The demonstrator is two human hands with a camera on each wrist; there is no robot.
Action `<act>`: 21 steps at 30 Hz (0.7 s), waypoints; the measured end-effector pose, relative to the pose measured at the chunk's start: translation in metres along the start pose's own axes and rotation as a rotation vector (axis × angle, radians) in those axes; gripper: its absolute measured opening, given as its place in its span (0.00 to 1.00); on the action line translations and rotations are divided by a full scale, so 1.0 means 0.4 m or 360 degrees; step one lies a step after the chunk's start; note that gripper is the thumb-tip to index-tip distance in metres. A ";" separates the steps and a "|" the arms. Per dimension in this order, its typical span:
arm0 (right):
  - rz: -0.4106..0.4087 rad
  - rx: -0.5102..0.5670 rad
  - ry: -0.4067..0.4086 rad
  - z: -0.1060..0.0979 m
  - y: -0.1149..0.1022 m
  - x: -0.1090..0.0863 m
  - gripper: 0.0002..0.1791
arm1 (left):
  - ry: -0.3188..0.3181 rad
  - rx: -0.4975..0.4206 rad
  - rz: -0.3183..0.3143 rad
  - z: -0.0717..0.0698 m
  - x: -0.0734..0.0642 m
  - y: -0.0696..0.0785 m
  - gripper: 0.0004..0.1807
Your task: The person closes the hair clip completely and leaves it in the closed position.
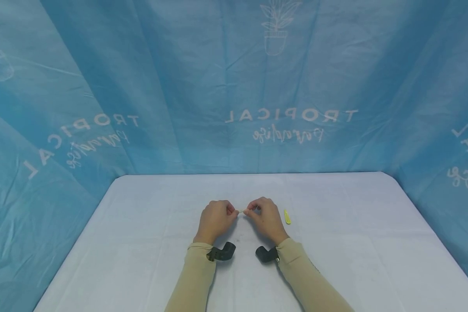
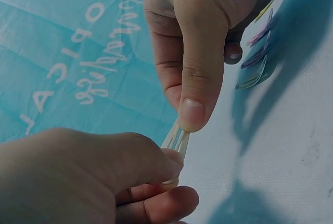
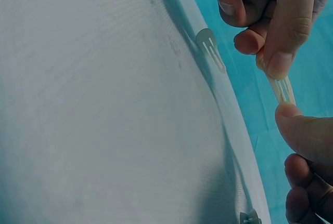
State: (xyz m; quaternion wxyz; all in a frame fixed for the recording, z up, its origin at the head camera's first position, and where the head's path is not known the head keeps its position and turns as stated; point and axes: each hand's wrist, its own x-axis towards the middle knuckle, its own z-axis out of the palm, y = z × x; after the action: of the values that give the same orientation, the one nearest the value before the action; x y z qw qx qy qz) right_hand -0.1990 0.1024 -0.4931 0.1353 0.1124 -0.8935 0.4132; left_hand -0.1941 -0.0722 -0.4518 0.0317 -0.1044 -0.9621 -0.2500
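A pale snap hair clip (image 2: 176, 140) with a slotted body is held in the air by both hands. My left hand (image 1: 217, 219) pinches one end between thumb and fingers. At the other end, my right hand (image 1: 267, 219) grips it with thumb and forefinger. The thumbs almost meet, so only the clip's middle shows, best seen in the right wrist view. To the right of my right hand, a yellow hair clip (image 1: 287, 217) lies on the table.
Several coloured hair clips, among them a pink one (image 2: 261, 30) and a green one (image 2: 253, 81), lie in a row on the white table (image 1: 140, 242). Another pale clip (image 3: 210, 50) lies near the table edge. Blue printed curtains (image 1: 187, 86) surround the table.
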 end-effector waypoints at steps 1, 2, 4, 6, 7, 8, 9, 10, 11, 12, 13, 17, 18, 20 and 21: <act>-0.0005 -0.0002 0.0002 0.000 0.001 0.000 0.06 | 0.0000 0.0001 -0.0001 0.000 0.000 0.000 0.08; -0.0007 0.0000 0.0003 0.000 0.001 0.000 0.06 | 0.0001 0.0003 0.0001 0.000 0.000 0.000 0.08; -0.0021 -0.0004 0.0006 0.000 0.002 0.000 0.06 | 0.0007 0.0010 0.0010 0.000 -0.001 0.000 0.08; -0.0032 0.0004 0.0008 -0.001 0.001 -0.001 0.06 | 0.0011 0.0016 0.0019 0.000 0.000 0.000 0.08; -0.0037 0.0007 0.0009 -0.001 0.000 -0.001 0.06 | 0.0015 0.0018 0.0024 0.000 -0.001 -0.001 0.08; -0.0039 0.0013 0.0009 -0.002 -0.001 -0.002 0.06 | 0.0017 0.0019 0.0028 0.000 -0.001 -0.001 0.08; -0.0044 0.0016 0.0010 -0.002 -0.001 -0.002 0.06 | 0.0016 0.0017 0.0027 -0.001 -0.002 0.000 0.08; -0.0045 0.0020 0.0011 -0.003 -0.002 -0.002 0.06 | 0.0015 0.0017 0.0025 -0.002 -0.002 0.000 0.08; -0.0045 0.0024 0.0011 -0.003 -0.003 -0.002 0.07 | 0.0013 0.0018 0.0024 -0.003 -0.003 0.001 0.08; -0.0044 0.0025 0.0010 -0.003 -0.003 -0.002 0.07 | 0.0011 0.0021 0.0022 -0.003 -0.003 0.001 0.08; -0.0045 0.0021 0.0011 -0.003 -0.003 -0.002 0.07 | 0.0009 0.0025 0.0021 -0.003 -0.003 0.001 0.08; -0.0038 0.0015 0.0011 -0.002 -0.001 -0.001 0.06 | 0.0012 0.0036 0.0015 -0.005 -0.004 0.005 0.08; -0.0038 0.0011 0.0012 -0.001 0.000 -0.001 0.06 | 0.0013 0.0037 0.0013 -0.005 -0.005 0.006 0.08; -0.0040 0.0012 0.0013 -0.001 0.001 -0.001 0.06 | 0.0017 0.0032 0.0009 -0.008 -0.006 0.009 0.08; -0.0040 0.0011 0.0013 -0.001 0.001 -0.001 0.06 | 0.0018 0.0031 0.0008 -0.008 -0.006 0.010 0.08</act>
State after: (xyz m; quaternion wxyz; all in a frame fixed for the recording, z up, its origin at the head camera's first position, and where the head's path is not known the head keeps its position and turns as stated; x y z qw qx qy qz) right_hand -0.1987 0.1031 -0.4933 0.1436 0.1225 -0.8900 0.4151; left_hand -0.1910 -0.0708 -0.4475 0.0389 -0.1051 -0.9640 -0.2410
